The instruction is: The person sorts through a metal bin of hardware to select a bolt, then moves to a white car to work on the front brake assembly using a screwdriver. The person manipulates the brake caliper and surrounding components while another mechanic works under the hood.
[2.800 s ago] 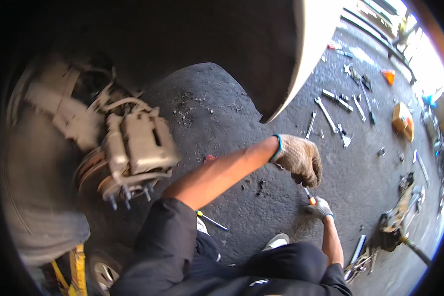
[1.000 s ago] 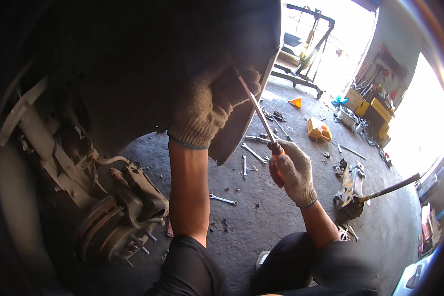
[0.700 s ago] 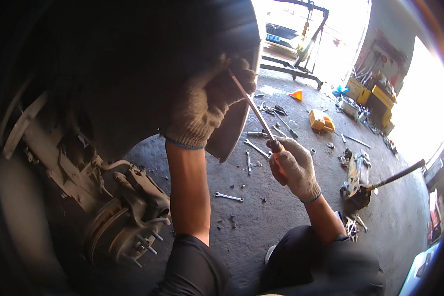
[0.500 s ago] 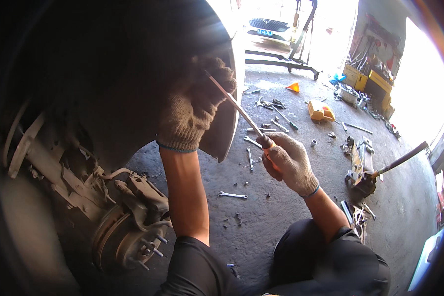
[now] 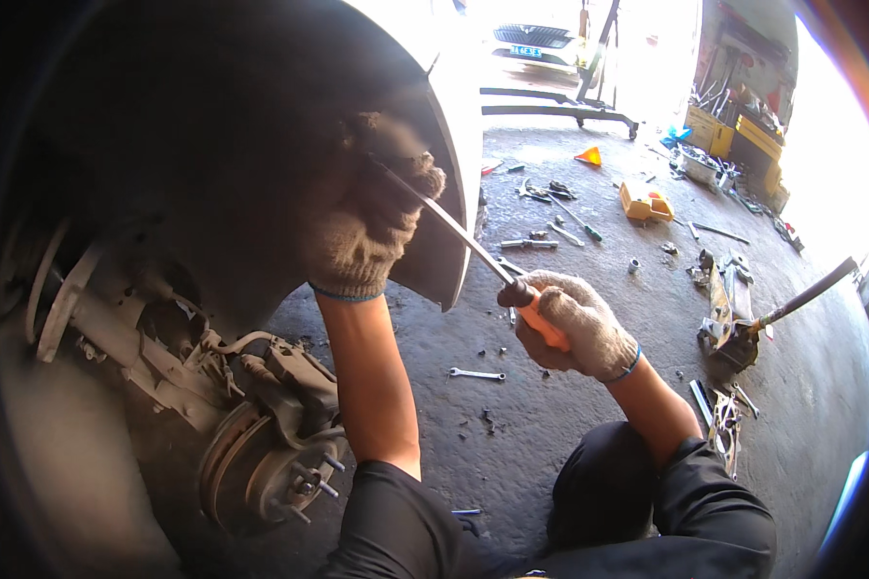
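2 gloved hands: right hand (image 5: 574,323) grips screwdriver (image 5: 473,253); left hand (image 5: 367,227) seemingly curled around its tip.

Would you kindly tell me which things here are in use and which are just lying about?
In use: screwdriver gripped by right hand; left hand up inside wheel arch.

Lying about: spanner, floor jack, yellow case, orange cone.

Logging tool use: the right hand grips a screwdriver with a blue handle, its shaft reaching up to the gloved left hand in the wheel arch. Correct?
Not quite. In the head view the screwdriver handle in the right hand is orange, not blue. Its shaft does reach the gloved left hand in the wheel arch.
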Available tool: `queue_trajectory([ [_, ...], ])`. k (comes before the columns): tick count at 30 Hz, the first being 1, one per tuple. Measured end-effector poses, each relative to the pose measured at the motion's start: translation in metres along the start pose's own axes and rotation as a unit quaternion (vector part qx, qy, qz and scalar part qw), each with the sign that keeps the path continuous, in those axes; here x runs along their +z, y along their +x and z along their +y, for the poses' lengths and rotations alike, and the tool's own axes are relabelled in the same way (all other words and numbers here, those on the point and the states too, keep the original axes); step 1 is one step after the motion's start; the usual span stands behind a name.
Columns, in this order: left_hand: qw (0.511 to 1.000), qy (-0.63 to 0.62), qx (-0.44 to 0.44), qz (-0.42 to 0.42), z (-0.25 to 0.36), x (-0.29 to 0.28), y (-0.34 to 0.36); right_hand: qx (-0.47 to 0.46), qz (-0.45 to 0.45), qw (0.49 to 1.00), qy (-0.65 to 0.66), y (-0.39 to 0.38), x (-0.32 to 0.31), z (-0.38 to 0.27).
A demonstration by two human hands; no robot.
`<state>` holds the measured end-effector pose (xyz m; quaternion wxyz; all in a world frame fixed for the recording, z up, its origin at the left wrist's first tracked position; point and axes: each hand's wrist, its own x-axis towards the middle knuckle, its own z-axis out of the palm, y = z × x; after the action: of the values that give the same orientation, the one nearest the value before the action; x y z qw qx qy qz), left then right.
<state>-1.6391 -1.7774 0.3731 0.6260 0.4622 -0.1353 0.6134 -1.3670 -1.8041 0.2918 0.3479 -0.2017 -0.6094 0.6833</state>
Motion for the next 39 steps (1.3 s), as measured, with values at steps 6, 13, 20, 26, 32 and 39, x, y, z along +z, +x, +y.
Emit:
queue_trajectory([
  [6, 0.997, -0.080, -0.009, -0.021, -0.007, -0.008, -0.001, 0.046, -0.052, 0.995, 0.073, 0.001, -0.002, 0.004],
  [13, 0.993, 0.092, -0.001, 0.070, 0.010, -0.020, -0.008, 0.049, 0.027, 0.998, 0.026, -0.006, 0.009, -0.005],
  [20, 0.968, 0.221, 0.014, 0.120, 0.005, 0.023, 0.003, 0.004, -0.049, 0.998, -0.033, 0.001, 0.049, 0.010],
  [26, 0.925, 0.293, 0.002, 0.242, -0.001, 0.043, 0.001, -0.058, -0.089, 0.987, -0.118, 0.046, 0.069, 0.051],
  [32, 0.912, 0.315, 0.011, 0.264, 0.017, 0.042, 0.001, -0.083, -0.133, 0.981, -0.111, 0.068, 0.078, 0.048],
  [39, 0.781, 0.580, 0.089, 0.214, 0.007, 0.062, 0.009, -0.183, -0.098, 0.969, -0.133, 0.096, 0.087, 0.043],
])
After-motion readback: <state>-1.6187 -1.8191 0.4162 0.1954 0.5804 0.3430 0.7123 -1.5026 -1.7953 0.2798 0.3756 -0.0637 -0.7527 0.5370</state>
